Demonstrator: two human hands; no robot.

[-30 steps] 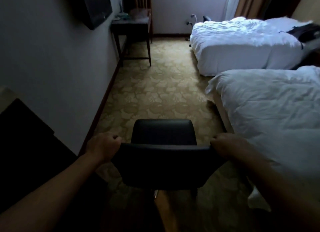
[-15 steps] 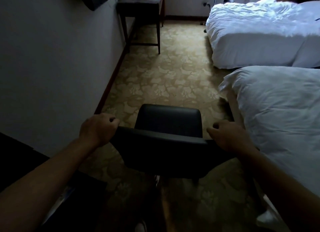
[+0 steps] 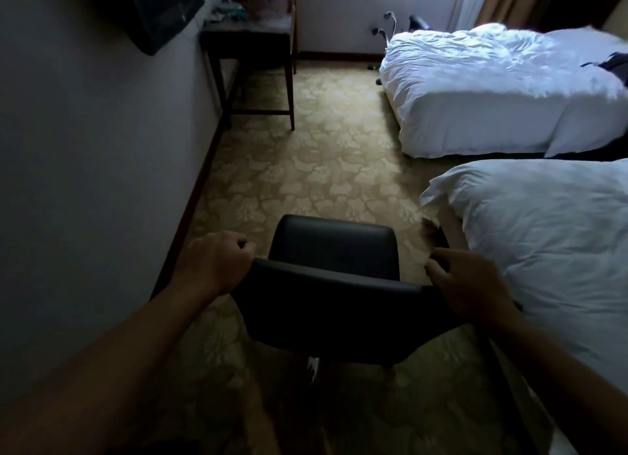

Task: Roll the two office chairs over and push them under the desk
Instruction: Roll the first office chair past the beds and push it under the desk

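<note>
Both hands grip the black office chair [image 3: 334, 281] by its backrest corners, left hand [image 3: 214, 264], right hand [image 3: 470, 284]. Desk [image 3: 251, 43] sits well ahead of the chair; I'd push evenly, steering off the near bed [image 3: 543, 237].

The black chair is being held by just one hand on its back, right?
Not quite. The head view shows both hands on the black chair's back: the left hand grips one end and the right hand grips the other.
</note>
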